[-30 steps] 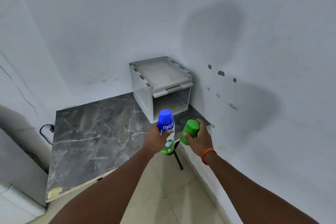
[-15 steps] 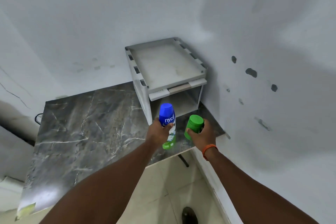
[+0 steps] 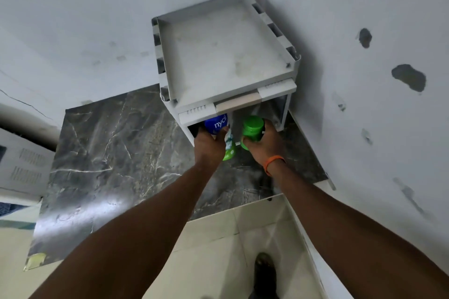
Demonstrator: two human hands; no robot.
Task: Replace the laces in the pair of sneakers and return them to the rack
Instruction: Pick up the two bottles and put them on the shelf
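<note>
White vented unit [image 3: 21, 165]: at the 9 o'clock edge of the view, just beside the table's left side.
Table [image 3: 109, 153]: dark marble-patterned top set into the wall corner; its bare surface spreads from 8 to 10 o'clock of the hands.
Left hand [image 3: 209, 147]: fingers curled round the blue-capped bottle, thumb lying across its label.
Blue-capped bottle [image 3: 217, 125]: marked "nycil", green at the base, tilted with its cap toward 12 o'clock, just under the rack's front ledge.
Rack [image 3: 218, 56]: white, two levels, standing on the table's far right corner at 12 o'clock of both hands. The top tray is stained, and the front ledge hides the depth of the lower compartment.
Green container [image 3: 252, 128]: at 3 o'clock of the bottle, close beside it, at the mouth of the lower compartment.
Right hand [image 3: 266, 147]: fingers wrapped round the green container.
Orange band [image 3: 273, 164]: on the right wrist.
Dark shoe [image 3: 264, 272]: at 6 o'clock on the pale floor tiles.
Wall [image 3: 364, 128]: grey chipped patches at 2 to 3 o'clock.
</note>
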